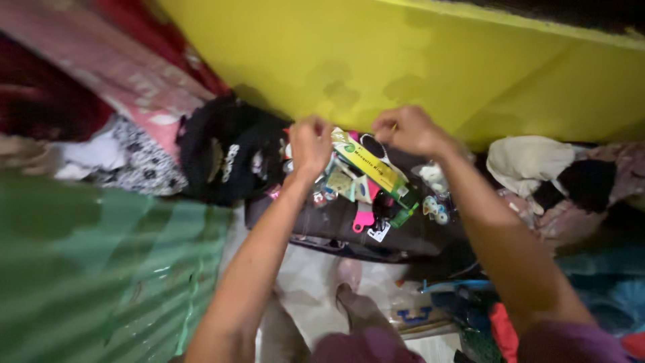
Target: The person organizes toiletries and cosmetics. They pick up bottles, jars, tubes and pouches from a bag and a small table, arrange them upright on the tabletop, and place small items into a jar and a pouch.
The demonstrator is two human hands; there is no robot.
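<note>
Both hands work at a heap of small packaged goods on a dark surface.

The long yellow-and-green packet (374, 169) lies just right of the left hand (310, 144), whose grip is curled narrow on something I can't make out; the right hand (410, 130) pinches shut above the packet. Best lift one piece at a time, as the pink plastic piece (363, 218) and round blister packs (437, 210) lie loose below.

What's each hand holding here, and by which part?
Cannot be told. The left hand is curled at the near end of the yellow-green box; the right hand is closed above the pile. Motion blur hides any grip.
</note>
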